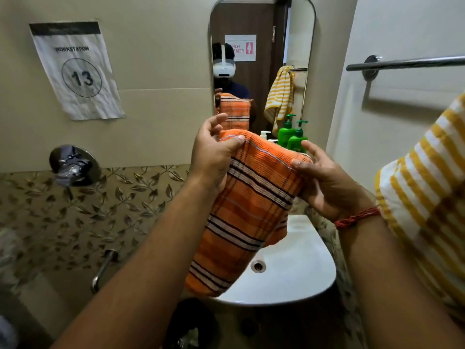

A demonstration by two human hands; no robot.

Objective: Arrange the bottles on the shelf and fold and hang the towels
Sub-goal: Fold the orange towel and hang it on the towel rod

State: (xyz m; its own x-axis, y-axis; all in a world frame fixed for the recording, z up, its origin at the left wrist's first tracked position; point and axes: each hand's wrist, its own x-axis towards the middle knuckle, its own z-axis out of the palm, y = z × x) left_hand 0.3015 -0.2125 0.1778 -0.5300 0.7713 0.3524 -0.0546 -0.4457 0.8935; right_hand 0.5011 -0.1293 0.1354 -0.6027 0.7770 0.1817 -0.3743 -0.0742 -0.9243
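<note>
Orange towel [247, 197] held up over the sink [297, 278], folded.

Left hand [214, 152] pinches its top edge under the thumb; right hand [324, 177] grips the other top corner with curled fingers. A yellow towel [427, 177] hangs at right below the bar [407, 62]. A green bottle [297, 143] and small white bottles [264, 134] stand by the mirror [261, 59].
</note>
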